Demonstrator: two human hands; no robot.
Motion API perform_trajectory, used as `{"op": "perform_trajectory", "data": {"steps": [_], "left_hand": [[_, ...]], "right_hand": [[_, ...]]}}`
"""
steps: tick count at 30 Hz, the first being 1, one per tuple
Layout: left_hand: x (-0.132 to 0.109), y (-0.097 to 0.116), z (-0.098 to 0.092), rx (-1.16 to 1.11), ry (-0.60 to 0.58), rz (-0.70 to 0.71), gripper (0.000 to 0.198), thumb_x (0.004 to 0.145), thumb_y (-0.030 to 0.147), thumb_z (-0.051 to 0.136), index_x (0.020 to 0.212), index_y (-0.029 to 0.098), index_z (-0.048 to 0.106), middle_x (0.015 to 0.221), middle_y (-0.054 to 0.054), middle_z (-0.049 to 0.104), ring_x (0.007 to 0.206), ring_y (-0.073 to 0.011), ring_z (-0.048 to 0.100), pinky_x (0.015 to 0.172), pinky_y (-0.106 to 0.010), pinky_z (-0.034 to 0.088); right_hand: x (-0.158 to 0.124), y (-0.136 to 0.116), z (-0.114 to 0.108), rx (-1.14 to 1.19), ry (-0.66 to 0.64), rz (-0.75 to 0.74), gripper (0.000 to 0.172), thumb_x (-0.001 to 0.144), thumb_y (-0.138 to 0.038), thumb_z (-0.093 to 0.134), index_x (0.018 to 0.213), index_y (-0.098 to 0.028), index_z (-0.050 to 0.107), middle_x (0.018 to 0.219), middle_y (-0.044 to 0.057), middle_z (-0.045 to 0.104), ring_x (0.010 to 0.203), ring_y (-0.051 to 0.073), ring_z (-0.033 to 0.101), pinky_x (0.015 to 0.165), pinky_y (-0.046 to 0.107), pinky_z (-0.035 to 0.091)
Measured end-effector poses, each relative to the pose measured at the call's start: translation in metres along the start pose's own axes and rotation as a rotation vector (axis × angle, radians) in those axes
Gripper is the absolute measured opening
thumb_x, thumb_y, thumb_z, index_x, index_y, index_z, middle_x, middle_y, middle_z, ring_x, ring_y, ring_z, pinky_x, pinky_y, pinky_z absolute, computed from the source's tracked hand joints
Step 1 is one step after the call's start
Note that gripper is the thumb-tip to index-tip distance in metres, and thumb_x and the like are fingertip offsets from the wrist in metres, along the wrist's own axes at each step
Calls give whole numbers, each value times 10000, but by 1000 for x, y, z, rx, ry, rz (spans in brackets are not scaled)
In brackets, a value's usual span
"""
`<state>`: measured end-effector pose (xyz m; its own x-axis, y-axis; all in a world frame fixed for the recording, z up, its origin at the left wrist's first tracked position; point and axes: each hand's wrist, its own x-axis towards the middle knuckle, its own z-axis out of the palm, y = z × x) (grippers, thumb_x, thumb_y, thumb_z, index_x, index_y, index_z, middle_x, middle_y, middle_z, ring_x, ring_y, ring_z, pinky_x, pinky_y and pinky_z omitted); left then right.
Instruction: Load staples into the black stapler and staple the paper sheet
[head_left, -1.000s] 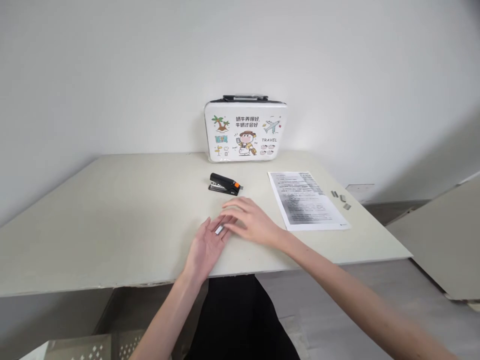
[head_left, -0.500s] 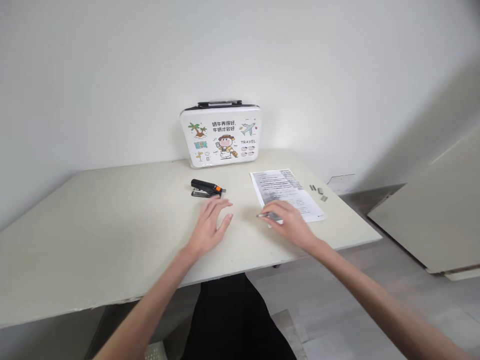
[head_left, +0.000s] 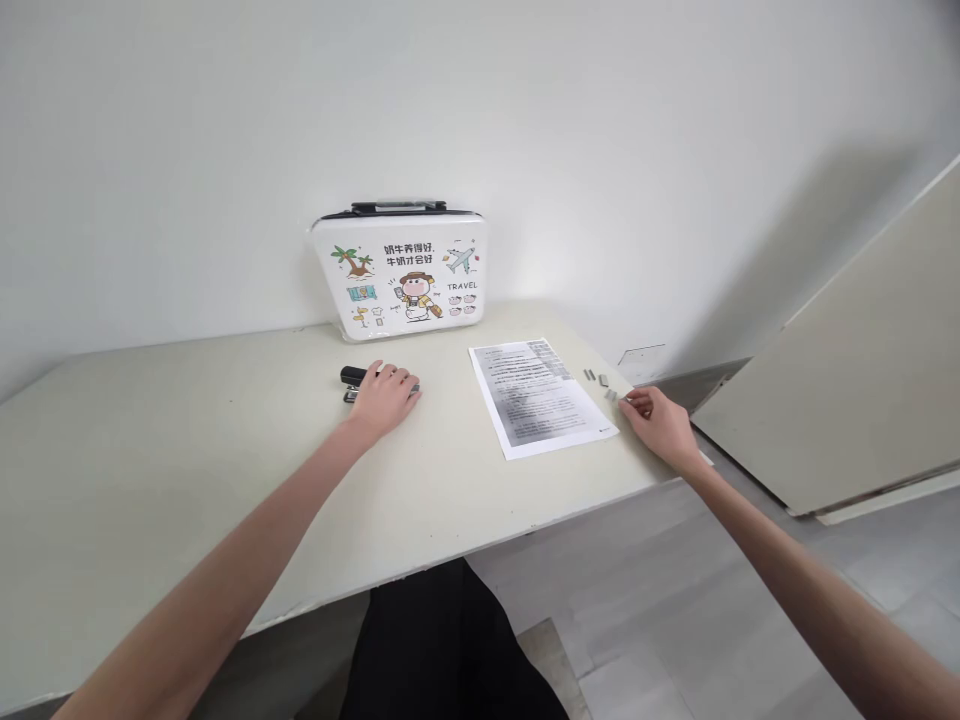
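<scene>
My left hand (head_left: 384, 398) lies over the black stapler (head_left: 354, 376), its fingers curled across the top. The stapler's back end shows to the left of the hand, and most of its front is covered. At the table's right side my right hand (head_left: 658, 420) is closed in a pinch on a small grey strip of staples (head_left: 622, 400), largely hidden by the fingertips. Just beyond those fingertips lie several more staple strips (head_left: 603, 380). Between my hands a printed sheet of paper (head_left: 540, 400) lies flat, touched by neither.
A white case (head_left: 405, 280) with cartoon pictures and a black handle stands against the wall at the back of the pale table (head_left: 187, 450). The table's right edge is close to my right hand. A pale panel (head_left: 847, 400) stands beyond it, over a grey floor.
My right hand has moved right, from over the paper to the staple strips, still pinching. My left hand has come down onto the stapler. The view has turned slightly right.
</scene>
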<state>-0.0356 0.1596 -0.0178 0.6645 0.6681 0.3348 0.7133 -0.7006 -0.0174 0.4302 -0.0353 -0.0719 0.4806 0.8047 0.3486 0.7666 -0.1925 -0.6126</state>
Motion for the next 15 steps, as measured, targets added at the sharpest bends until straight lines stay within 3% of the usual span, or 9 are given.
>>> {"op": "perform_trajectory", "data": {"steps": [9,12,15], "left_hand": [[6,-27,1,52,21,-119,389,1032,384,426,1032,180,757,1109,-204,736,1172,-387,585,1079,-556,293],[6,-40,-6,62,14,-129,372,1010,415,475,1121,171,733,1177,-209,733,1218,-402,577,1099,-573,300],[-1,-41,-12,70,27,-115,454,981,430,518,1306,149,663,1388,-220,654,1385,-420,484,1179,-591,251]], "right_hand": [[3,7,6,2,12,-56,482,924,-652,554,1050,-197,647,916,115,766,745,234,685,774,377,521],[2,8,7,-4,28,-80,499,929,-672,546,1052,-198,642,965,118,750,763,234,676,840,395,520],[1,8,8,-9,75,-99,516,936,-679,533,1059,-190,645,1061,140,706,735,213,645,900,420,517]]}}
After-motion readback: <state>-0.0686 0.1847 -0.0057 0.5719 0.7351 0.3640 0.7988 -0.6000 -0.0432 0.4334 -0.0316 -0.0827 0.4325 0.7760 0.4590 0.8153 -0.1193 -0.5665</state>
